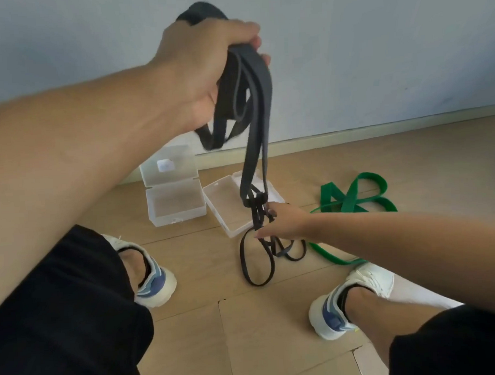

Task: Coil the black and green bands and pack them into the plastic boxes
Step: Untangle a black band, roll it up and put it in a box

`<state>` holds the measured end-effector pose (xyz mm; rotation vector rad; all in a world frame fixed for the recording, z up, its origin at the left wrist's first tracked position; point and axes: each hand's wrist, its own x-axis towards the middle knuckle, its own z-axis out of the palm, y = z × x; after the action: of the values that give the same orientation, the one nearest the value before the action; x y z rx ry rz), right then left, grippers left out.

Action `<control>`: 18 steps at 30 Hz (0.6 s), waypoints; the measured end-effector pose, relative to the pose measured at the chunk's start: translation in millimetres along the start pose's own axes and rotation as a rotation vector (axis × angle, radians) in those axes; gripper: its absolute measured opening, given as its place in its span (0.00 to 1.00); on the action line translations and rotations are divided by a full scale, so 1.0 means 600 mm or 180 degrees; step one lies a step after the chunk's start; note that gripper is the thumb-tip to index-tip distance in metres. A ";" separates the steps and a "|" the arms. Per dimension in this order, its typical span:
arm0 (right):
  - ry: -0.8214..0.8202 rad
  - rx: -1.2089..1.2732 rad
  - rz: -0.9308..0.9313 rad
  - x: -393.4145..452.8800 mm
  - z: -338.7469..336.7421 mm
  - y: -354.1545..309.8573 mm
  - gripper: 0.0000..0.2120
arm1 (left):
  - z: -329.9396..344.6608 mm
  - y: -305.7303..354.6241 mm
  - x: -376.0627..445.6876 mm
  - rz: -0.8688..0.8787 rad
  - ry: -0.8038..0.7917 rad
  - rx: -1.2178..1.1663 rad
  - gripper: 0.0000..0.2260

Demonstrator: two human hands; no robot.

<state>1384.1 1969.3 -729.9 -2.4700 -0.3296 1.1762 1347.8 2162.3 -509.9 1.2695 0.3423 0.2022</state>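
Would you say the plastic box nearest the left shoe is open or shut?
Open. The plastic box has its lid tipped up behind the tray, and the tray looks empty.

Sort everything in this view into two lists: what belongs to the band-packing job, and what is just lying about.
Part of the job:
- black band, gripped high by the left hand, pinched lower by the right hand
- green band, loose on the floor
- open plastic box
- second open plastic box

Just there:
- flattened cardboard underfoot
- sneakers
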 end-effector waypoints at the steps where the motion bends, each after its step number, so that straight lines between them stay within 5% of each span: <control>1: -0.0053 0.0140 0.0031 0.005 0.010 0.002 0.40 | 0.002 0.002 -0.002 0.0034 -0.0049 -0.0152 0.06; 6: 0.0127 0.0223 -0.0138 0.017 0.026 0.009 0.16 | -0.004 0.005 0.002 0.0362 0.0133 -0.0099 0.06; 11: 0.0045 -0.1130 -0.0635 -0.054 -0.052 -0.064 0.18 | -0.053 -0.020 0.021 0.0444 0.0607 0.2158 0.15; 15: 0.0822 -0.0915 -0.1313 -0.137 -0.140 -0.142 0.20 | -0.068 -0.049 0.036 -0.0257 0.0412 0.2269 0.17; 18: 0.1331 -0.0334 -0.1889 -0.185 -0.174 -0.168 0.18 | -0.073 -0.060 0.041 -0.0293 0.0332 0.2646 0.24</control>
<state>1391.9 1993.9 -549.2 -2.3673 -0.9308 0.4011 1353.3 2199.4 -559.2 2.0598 0.6083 0.0394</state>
